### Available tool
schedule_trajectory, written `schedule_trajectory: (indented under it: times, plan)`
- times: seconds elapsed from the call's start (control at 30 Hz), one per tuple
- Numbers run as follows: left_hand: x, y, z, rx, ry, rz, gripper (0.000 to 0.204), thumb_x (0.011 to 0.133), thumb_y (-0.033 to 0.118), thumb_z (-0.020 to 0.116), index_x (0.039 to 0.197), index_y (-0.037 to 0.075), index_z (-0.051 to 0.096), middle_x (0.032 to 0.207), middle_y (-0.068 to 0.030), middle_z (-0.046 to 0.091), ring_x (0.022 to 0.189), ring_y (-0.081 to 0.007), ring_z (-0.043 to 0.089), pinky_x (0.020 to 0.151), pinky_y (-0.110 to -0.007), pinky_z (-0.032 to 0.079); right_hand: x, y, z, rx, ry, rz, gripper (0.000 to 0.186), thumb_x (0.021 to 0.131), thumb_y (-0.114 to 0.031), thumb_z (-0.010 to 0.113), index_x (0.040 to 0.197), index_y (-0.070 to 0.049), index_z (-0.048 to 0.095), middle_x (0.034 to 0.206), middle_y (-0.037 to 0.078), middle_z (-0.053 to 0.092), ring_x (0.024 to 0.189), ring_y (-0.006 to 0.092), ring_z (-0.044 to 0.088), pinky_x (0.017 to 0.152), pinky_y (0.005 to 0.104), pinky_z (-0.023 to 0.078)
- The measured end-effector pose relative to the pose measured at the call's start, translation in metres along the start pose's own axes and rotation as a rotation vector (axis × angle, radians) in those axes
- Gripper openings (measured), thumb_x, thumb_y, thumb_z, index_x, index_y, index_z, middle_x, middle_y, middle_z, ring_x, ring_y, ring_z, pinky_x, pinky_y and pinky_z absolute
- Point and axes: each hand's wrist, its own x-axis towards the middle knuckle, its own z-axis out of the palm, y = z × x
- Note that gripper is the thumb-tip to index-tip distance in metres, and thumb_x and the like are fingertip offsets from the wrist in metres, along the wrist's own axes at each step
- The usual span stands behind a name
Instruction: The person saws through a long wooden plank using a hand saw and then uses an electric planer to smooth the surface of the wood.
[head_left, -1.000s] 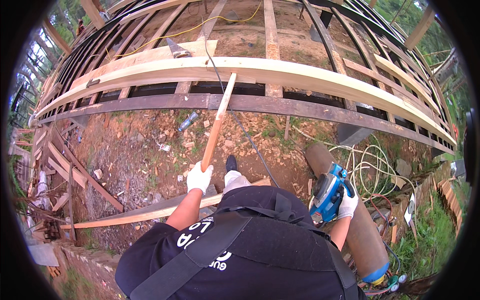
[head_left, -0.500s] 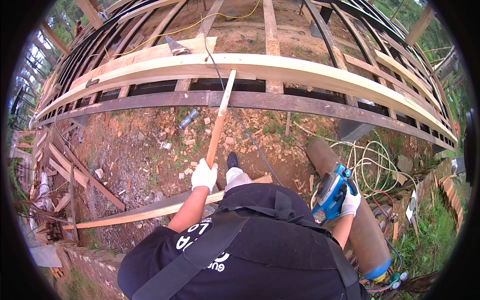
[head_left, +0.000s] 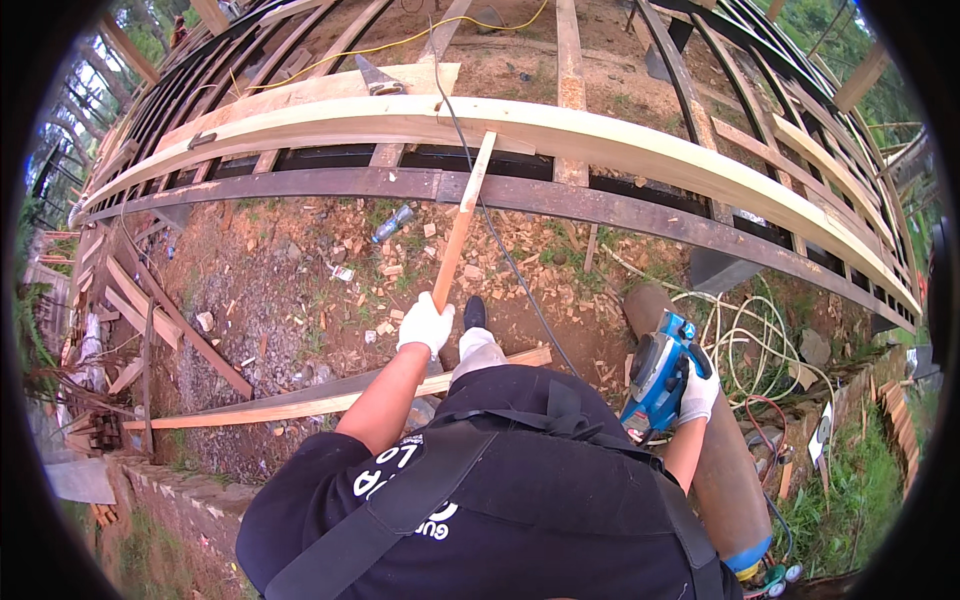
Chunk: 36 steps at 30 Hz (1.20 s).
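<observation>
My left hand [head_left: 426, 326], in a white glove, is closed around the near end of a long narrow wooden strip [head_left: 462, 232]. The strip points away from me, and its far end overlaps a long pale timber beam [head_left: 610, 138]. On my right side, my gloved right hand [head_left: 699, 392] grips the handle of a blue power planer [head_left: 655, 385], held at hip height. Its underside is not clear from here. A dark cable [head_left: 510, 262] passes close beside the strip and runs down toward my body.
Beyond the beam stretches a frame of dark joists [head_left: 690, 90]. A handsaw [head_left: 380, 80] lies on a wide board. A brown gas cylinder [head_left: 740, 500] and coiled hose [head_left: 765, 330] are at right. Wood offcuts, a plastic bottle [head_left: 392, 224] and a plank [head_left: 300, 408] lie on the ground.
The whole view has shifted slightly, moving the scene up and to the right. Both hands keep their holds on the strip and the planer.
</observation>
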Motion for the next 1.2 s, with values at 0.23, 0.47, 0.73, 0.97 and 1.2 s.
schedule_trajectory:
  times: [0.23,0.47,0.73,0.97,1.2]
  plan:
    - [0.003,0.022,-0.011,-0.012,-0.046,0.033,0.056,0.097,0.049,0.06,0.121,-0.002,0.053,0.109,-0.0298,0.07,0.107,-0.0461,0.068,0.093,-0.052,0.053,0.024,0.036,-0.003,-0.077,0.039,-0.18,0.033,0.092,-0.001,0.071,0.125,-0.002,0.073,0.114,0.007,0.076,0.094,0.0155,0.071,0.084,0.0318,0.059]
    - [-0.003,0.022,0.009,-0.125,-0.044,0.051,0.06,0.094,0.047,0.065,0.126,-0.001,0.053,0.115,-0.0291,0.069,0.109,-0.0459,0.067,0.094,-0.051,0.053,0.012,0.02,0.017,-0.156,0.004,-0.208,0.035,0.09,0.0,0.071,0.125,-0.001,0.073,0.117,0.009,0.076,0.1,0.015,0.07,0.091,0.0316,0.057]
    - [0.002,0.006,0.014,-0.582,-0.376,-0.137,0.073,0.087,0.049,0.071,0.131,-0.006,0.054,0.114,-0.0216,0.072,0.104,-0.0284,0.071,0.092,-0.038,0.055,-0.016,-0.001,0.032,-0.05,0.021,-0.162,0.037,0.09,0.001,0.069,0.127,-0.001,0.071,0.116,0.008,0.076,0.101,0.0147,0.07,0.091,0.0318,0.056]
    - [0.0,0.006,0.04,-0.267,-0.069,-0.071,0.059,0.089,0.046,0.069,0.118,-0.004,0.055,0.109,-0.0306,0.07,0.104,-0.0456,0.069,0.091,-0.049,0.054,-0.004,0.023,0.021,-0.166,0.049,-0.214,0.036,0.089,0.0,0.07,0.125,-0.001,0.072,0.117,0.009,0.076,0.101,0.0156,0.07,0.092,0.0329,0.056]
    - [-0.017,0.013,0.02,-0.196,-0.102,-0.035,0.052,0.094,0.042,0.066,0.118,-0.003,0.055,0.106,-0.0304,0.07,0.104,-0.0454,0.069,0.091,-0.05,0.054,-0.009,0.021,0.012,-0.154,0.097,-0.24,0.035,0.09,0.0,0.07,0.126,-0.001,0.072,0.117,0.009,0.076,0.097,0.0171,0.072,0.089,0.033,0.058]
